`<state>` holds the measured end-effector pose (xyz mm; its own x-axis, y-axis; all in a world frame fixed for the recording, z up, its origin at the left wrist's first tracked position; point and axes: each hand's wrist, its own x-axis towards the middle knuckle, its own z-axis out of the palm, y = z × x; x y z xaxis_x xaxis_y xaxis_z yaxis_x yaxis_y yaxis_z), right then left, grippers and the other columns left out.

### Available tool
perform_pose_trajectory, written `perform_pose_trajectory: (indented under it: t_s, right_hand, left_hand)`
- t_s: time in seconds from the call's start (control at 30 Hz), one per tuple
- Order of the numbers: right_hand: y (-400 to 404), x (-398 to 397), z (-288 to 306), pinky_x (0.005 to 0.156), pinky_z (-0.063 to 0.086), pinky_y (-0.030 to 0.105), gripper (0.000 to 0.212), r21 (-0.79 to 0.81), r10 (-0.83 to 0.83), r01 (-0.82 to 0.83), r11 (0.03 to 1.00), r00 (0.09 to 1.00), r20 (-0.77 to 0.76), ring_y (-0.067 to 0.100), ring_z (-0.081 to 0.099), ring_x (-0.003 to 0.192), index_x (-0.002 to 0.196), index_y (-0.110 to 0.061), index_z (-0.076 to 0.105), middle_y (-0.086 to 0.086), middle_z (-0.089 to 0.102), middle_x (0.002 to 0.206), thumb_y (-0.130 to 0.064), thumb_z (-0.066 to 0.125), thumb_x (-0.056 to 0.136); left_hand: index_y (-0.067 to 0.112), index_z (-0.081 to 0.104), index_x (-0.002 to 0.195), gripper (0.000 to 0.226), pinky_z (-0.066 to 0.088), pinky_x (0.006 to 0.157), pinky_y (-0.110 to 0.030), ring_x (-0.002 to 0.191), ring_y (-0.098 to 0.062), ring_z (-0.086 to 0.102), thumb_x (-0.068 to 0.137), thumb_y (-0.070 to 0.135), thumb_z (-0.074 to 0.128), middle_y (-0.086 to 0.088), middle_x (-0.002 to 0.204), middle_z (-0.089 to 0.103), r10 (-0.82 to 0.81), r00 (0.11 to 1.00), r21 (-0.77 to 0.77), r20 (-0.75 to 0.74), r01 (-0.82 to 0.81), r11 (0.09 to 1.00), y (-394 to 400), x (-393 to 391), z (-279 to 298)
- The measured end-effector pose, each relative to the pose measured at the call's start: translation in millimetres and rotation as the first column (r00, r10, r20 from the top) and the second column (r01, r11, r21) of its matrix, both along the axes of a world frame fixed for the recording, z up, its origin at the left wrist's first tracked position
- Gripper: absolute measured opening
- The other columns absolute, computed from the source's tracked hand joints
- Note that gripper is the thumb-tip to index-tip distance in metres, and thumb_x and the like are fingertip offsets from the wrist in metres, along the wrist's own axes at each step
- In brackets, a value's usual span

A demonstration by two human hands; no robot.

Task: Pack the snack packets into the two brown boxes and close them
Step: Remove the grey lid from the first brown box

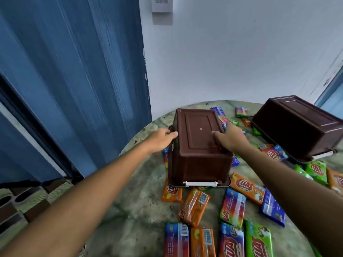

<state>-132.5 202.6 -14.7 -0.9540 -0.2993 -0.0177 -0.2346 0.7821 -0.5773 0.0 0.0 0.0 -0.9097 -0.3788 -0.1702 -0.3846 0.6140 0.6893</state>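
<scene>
A brown plastic box [198,145] sits upside down in the middle of the round table, its white latch at the near rim. My left hand [160,139] presses against its left side and my right hand [229,137] grips its right top edge. A second brown box [297,125] lies upside down at the far right. Several snack packets in orange, green and blue wrappers lie scattered around and partly under both boxes, such as an orange packet [194,206] and a green packet [259,240] near me.
The round marbled table [133,210] stands against a white wall [232,58]. A blue door [70,80] is close on the left. Patterned floor tiles [24,203] show past the table's left edge.
</scene>
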Motion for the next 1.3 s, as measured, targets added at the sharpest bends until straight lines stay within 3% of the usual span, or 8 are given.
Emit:
perform_pose_trajectory:
  t_s: [0.1, 0.4, 0.57, 0.7, 0.83, 0.93, 1.1, 1.3]
  right_hand:
    - [-6.6, 5.4, -16.6, 0.096, 0.044, 0.038, 0.069, -0.09, -0.039, 0.062, 0.994, 0.971, 0.235, 0.035, 0.052, 0.118, 0.131, -0.003, 0.041, 0.018, 0.054, 0.131, -0.049, 0.064, 0.085]
    - [-7.8, 7.1, -21.4, 0.089, 0.053, 0.045, 0.055, -0.332, -0.094, 0.242, 0.912, 0.909, 0.405, 0.028, 0.065, 0.095, 0.111, -0.007, 0.059, 0.009, 0.067, 0.107, -0.033, 0.083, 0.069]
    - [1.1, 20.7, -7.0, 0.098, 0.047, 0.037, 0.06, -0.501, -0.024, 0.103, 0.859, 0.987, 0.16, 0.021, 0.059, 0.109, 0.132, -0.01, 0.048, 0.001, 0.06, 0.122, -0.027, 0.074, 0.081]
    - [20.4, 39.4, 32.7, 0.079, 0.047, 0.026, 0.019, -0.867, -0.012, -0.009, 0.498, 1.0, -0.018, 0.01, 0.06, 0.085, 0.097, -0.012, 0.067, -0.003, 0.066, 0.089, -0.015, 0.048, 0.098]
    - [51.7, 46.4, 55.3, 0.063, 0.043, 0.029, 0.068, -0.941, 0.161, 0.262, 0.214, 0.941, 0.299, 0.008, 0.058, 0.053, 0.051, -0.02, 0.065, -0.005, 0.062, 0.05, -0.043, 0.027, 0.103]
    - [72.1, 55.2, 39.6, 0.087, 0.053, 0.037, 0.068, -0.855, 0.453, 0.393, 0.34, 0.728, 0.515, 0.027, 0.069, 0.081, 0.085, -0.011, 0.078, 0.014, 0.073, 0.092, -0.065, 0.038, 0.09]
    - [86.4, 72.2, -0.2, 0.067, 0.058, 0.037, 0.048, -0.709, 0.349, 0.422, 0.565, 0.656, 0.669, 0.028, 0.071, 0.078, 0.114, -0.004, 0.066, 0.015, 0.073, 0.096, -0.042, 0.058, 0.087]
    - [79.4, 77.5, 6.5, 0.066, 0.058, 0.038, 0.033, -0.608, 0.163, 0.404, 0.684, 0.728, 0.666, 0.028, 0.07, 0.074, 0.111, -0.006, 0.065, 0.014, 0.074, 0.09, -0.032, 0.06, 0.09]
  left_hand:
    - [0.015, 0.05, 0.124, 0.056, 0.059, 0.064, -0.049, 0.108, -0.028, 0.057, 0.09, 0.059, 0.047, -0.002, 0.118, 0.057, 0.025, 0.981, 0.395, 0.192, -0.101, 0.913, 17.2, -7.9, -14.6]
    - [0.016, 0.034, 0.142, 0.069, 0.057, 0.048, -0.044, 0.106, -0.03, 0.058, 0.085, 0.031, 0.07, -0.008, 0.134, 0.051, 0.135, 0.977, 0.5, 0.165, -0.201, 0.842, 25.7, -13.5, -39.7]
    - [0.022, 0.035, 0.142, 0.07, 0.059, 0.065, -0.046, 0.102, -0.027, 0.064, 0.082, 0.016, 0.072, -0.005, 0.13, 0.058, 0.171, 0.982, 0.486, -0.081, -0.11, 0.867, 24.7, -8.8, -32.5]
    - [0.013, 0.055, 0.124, 0.035, 0.052, 0.086, -0.031, 0.101, -0.005, 0.062, 0.09, 0.004, 0.055, 0.002, 0.112, 0.064, 0.294, 0.788, 0.584, -0.541, 0.1, 0.805, 36.6, 7.7, -8.1]
    - [0.024, 0.071, 0.076, 0.039, 0.048, 0.074, -0.038, 0.084, -0.012, 0.061, 0.093, 0.047, 0.044, 0.004, 0.089, 0.067, 0.566, 0.731, 0.91, -0.382, 0.192, 0.368, 25.7, 18.3, -0.5]
    - [0.011, 0.067, 0.114, 0.078, 0.047, 0.096, -0.042, 0.106, -0.026, 0.063, 0.065, 0.071, 0.061, -0.013, 0.115, 0.067, 0.414, 0.894, 0.983, -0.173, 0.133, 0.123, 29.9, 28.7, 0.0]
    - [0.012, 0.049, 0.135, 0.054, 0.052, 0.088, -0.047, 0.099, -0.032, 0.063, 0.083, 0.009, 0.062, -0.019, 0.123, 0.062, 0.444, 0.877, 0.843, -0.186, -0.089, 0.53, 48.8, 37.2, -14.8]
    - [0.013, 0.052, 0.133, 0.051, 0.053, 0.064, -0.036, 0.081, -0.028, 0.065, 0.085, -0.004, 0.051, -0.016, 0.11, 0.065, 0.483, 0.855, 0.893, -0.186, -0.059, 0.447, 44.5, 42.2, -13.8]
